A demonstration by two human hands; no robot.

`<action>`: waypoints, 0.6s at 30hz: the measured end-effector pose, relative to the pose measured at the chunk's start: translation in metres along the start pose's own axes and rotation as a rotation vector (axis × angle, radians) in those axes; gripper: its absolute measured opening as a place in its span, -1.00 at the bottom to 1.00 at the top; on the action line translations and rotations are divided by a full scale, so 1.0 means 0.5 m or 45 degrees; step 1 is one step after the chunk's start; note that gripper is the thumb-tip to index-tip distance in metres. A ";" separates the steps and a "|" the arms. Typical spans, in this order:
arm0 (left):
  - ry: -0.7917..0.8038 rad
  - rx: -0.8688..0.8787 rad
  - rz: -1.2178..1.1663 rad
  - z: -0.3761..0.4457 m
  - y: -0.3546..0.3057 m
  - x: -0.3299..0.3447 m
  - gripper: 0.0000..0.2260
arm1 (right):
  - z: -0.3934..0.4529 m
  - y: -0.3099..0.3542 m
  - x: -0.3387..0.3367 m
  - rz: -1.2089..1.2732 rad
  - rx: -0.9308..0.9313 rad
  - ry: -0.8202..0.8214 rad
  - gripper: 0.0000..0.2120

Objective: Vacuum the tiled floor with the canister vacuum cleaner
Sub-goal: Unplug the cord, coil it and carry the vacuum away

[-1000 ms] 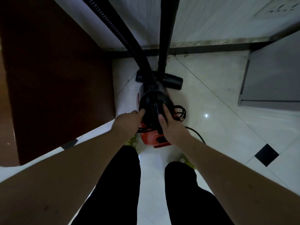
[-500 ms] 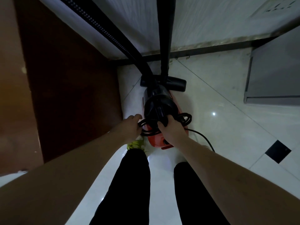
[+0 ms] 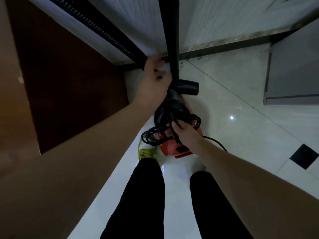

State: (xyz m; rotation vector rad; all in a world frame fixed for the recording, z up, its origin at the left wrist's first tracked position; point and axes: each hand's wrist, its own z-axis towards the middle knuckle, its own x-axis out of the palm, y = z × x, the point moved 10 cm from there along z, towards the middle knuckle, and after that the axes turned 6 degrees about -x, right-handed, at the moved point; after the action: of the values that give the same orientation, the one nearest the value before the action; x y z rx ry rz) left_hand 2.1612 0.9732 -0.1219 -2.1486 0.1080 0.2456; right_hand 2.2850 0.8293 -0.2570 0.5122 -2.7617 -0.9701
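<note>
Canister vacuum cleaner [image 3: 174,128], red and black, sits on the tiled floor [image 3: 233,135] by the wall. The right hand [image 3: 183,135] grips its limp coiled cord [image 3: 155,135]; the left hand [image 3: 155,78], seemingly loosely curled, reaches the hose [image 3: 103,28]. It looks light; lift by the top handle.

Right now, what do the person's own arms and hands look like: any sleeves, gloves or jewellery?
Both forearms are bare, with no sleeve in view. The left hand and right hand wear no gloves, and no watch, ring or wristband shows. Below them, the legs are in black trousers.
</note>
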 end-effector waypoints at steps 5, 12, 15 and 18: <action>-0.053 0.042 -0.047 0.053 -0.082 0.032 -0.34 | 0.008 0.003 0.001 0.074 0.038 -0.086 -0.49; -0.156 0.115 0.322 0.103 -0.175 0.009 -0.56 | 0.009 0.007 -0.007 -0.107 0.139 -0.132 -0.41; -0.149 0.173 0.512 0.080 -0.196 -0.002 -0.64 | -0.026 0.003 -0.028 -0.227 0.119 -0.139 -0.42; -0.136 0.142 0.571 0.034 -0.207 -0.017 -0.74 | -0.096 0.003 -0.044 -0.280 0.106 -0.088 -0.44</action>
State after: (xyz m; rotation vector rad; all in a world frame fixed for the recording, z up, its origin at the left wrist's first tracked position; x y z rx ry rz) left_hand 2.1682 1.0446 -0.0450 -1.9743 0.5309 0.5977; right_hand 2.3180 0.8112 -0.2200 0.8255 -2.8626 -0.9352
